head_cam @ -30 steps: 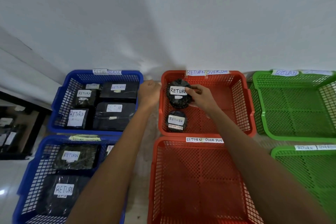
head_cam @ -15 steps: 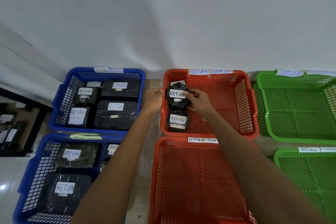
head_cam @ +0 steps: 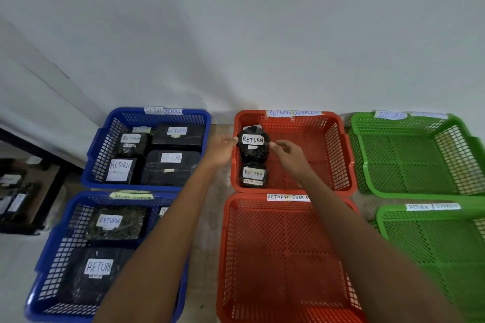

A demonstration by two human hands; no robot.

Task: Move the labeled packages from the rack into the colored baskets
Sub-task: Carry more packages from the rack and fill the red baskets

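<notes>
six baskets [head_cam: 288, 257] along white wall [head_cam: 236, 34]
</notes>
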